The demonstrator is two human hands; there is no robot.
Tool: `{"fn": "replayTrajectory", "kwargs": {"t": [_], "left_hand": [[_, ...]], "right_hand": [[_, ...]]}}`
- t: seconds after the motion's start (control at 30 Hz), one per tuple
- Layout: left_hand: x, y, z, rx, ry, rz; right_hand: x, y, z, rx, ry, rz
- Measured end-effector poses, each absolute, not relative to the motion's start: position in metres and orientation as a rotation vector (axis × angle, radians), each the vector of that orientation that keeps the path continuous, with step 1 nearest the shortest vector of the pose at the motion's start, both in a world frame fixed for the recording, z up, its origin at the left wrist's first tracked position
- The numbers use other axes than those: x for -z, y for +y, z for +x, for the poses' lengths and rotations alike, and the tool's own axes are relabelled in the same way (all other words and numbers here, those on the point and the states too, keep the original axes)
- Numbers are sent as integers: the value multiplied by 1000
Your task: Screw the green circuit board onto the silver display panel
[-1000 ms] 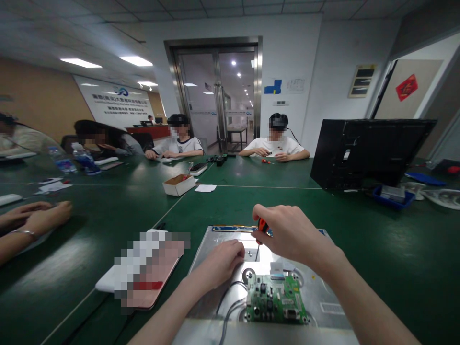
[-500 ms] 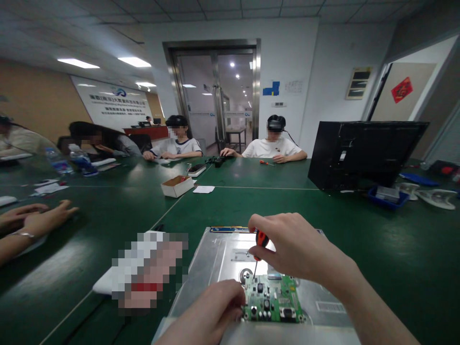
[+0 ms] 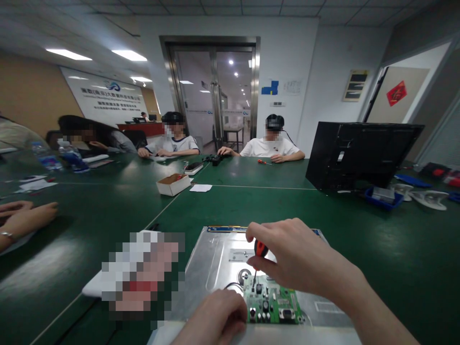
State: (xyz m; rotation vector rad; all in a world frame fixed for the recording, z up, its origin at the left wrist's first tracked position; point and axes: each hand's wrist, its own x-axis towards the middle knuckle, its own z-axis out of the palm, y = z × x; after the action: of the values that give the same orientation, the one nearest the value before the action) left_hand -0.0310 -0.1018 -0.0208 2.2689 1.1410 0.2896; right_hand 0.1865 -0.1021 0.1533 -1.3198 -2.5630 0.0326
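My right hand (image 3: 300, 254) is closed round a screwdriver (image 3: 261, 248) with a red and black handle. Its thin shaft points down, with the tip at the upper left part of a green circuit board (image 3: 273, 302). Curled against the board's left edge is my left hand (image 3: 219, 314), its fingertips partly hidden. The board lies on a silvery metal panel (image 3: 204, 268) in front of me. A dark wire (image 3: 233, 284) curves out between my left hand and a round hole in the panel.
A black monitor (image 3: 362, 155) stands at the right, near a blue tray (image 3: 383, 197). A small white box (image 3: 173, 185) and a paper slip (image 3: 201, 188) lie on the green table (image 3: 230, 206). Several people sit round it; a co-worker's hands (image 3: 28, 218) are at the left.
The screwdriver tip has shifted slightly down, further onto the board. My left hand has drawn slightly down, and the dark wire beside it shows more. The view has turned a little.
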Motion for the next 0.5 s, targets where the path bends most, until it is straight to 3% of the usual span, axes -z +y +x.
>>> {"fn": "replayTrajectory", "kwargs": {"t": [0.2,0.5], "left_hand": [[12,-99,-26,-491,882,2218],[7,-108,-26,-585,852,2255]], "right_hand": [[-154,-103,185,-23,-2570,-1315],[-156,-102,182,-69,-2606,-1292]]}}
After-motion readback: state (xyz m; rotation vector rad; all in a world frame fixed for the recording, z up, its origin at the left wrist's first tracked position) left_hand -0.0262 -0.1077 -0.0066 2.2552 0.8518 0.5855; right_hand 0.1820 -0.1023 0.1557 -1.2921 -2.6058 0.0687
